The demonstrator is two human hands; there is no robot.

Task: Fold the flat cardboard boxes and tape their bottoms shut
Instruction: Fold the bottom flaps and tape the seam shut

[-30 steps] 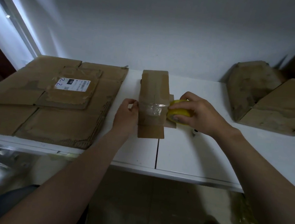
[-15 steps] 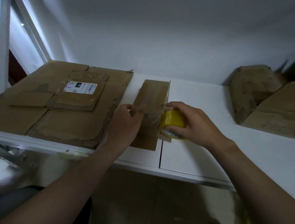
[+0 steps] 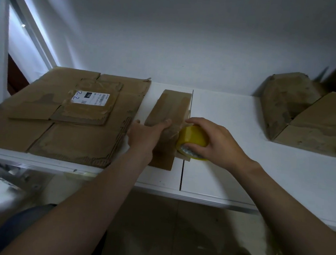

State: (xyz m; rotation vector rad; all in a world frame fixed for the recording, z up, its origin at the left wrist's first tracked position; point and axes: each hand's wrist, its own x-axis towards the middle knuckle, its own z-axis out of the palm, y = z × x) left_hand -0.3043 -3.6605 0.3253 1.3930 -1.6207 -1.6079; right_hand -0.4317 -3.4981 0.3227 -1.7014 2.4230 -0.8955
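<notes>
Right hand curls round the tape roll; left hand grips the narrow box. I judge taping underway; the next move needs the strip pulled taut and pressed flat.

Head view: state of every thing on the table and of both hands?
box, folded up, clear tape strip across it.
tape roll, at the box's right side, strip drawn onto the box.
left hand, grips the box, thumb on top.
right hand, grips the tape roll.
flat cardboard, unfolded, stacked flat at left.
folded boxes, set up, at right, untouched.
</notes>
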